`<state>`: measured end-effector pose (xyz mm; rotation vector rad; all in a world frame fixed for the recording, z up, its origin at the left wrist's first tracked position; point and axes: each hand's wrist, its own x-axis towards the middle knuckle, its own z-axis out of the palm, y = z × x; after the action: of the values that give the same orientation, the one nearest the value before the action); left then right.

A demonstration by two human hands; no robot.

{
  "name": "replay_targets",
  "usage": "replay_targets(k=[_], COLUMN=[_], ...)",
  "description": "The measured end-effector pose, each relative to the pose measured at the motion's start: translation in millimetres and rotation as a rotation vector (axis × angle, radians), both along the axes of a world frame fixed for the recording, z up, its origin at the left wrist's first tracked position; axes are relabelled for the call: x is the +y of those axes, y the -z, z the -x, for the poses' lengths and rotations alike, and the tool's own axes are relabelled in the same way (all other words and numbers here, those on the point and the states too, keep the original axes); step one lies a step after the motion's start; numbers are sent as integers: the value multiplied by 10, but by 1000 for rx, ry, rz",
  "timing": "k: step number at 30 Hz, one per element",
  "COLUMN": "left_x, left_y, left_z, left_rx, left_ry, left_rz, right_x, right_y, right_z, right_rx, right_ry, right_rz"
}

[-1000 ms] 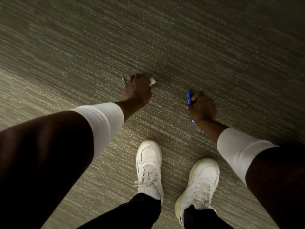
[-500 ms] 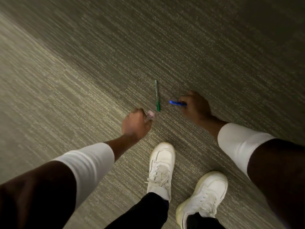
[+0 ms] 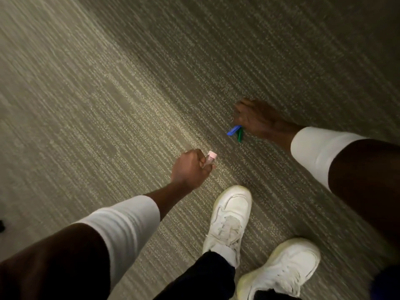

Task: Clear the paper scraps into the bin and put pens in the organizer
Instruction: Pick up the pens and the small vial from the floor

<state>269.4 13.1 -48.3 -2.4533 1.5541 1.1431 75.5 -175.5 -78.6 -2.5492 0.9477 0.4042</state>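
Observation:
My right hand [image 3: 258, 120] is low over the carpet, closed around a blue pen [image 3: 233, 130] and a green pen [image 3: 240, 135]; only their ends stick out below the fingers. My left hand [image 3: 190, 168] is a fist nearer my feet, holding a pen with a pink cap [image 3: 211, 156] that pokes out past the knuckles. No paper scraps, bin or organizer are in view.
Grey-green striped carpet [image 3: 108, 105] fills the view. My two white sneakers stand at the bottom, the left shoe [image 3: 229, 217] just below my left hand, the right shoe [image 3: 281, 271] at the lower right. A small dark object [image 3: 1, 226] sits at the left edge.
The green pen that lay on the carpet half a second ago is now in my right hand beside the blue pen. My left hand has drawn back toward my feet.

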Motion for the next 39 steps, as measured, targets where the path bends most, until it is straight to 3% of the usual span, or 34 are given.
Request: replay_targets(k=[4,10,18,21,27,34,39], left_x=[-49,-86,-80,-99,-168,-274,-322], left_y=[-35,-244,-831,-1103,-1812,-2681,-3236], left_z=[-5,120,500,725,1271,1682,1872], left_rx=[-1,-12,52,76,148,201,197], left_ry=[-16,1,29,48,91,185,223], left_rz=[1,5,19,8,27,37,23], right_x=[56,263,810,1032,1484,1971,2211], right_y=[-58,-324,-1043,-1421,-2198,-3197,-3792], right_z=[21,224,1184,1528,1905,1996,2114], right_rx=[99,182,91,-27,-87,-293,-415], right_ry=[-211,-72,531,809,1264,1585,1693], right_rz=[139,99,-154,-182,-254,-318,-337])
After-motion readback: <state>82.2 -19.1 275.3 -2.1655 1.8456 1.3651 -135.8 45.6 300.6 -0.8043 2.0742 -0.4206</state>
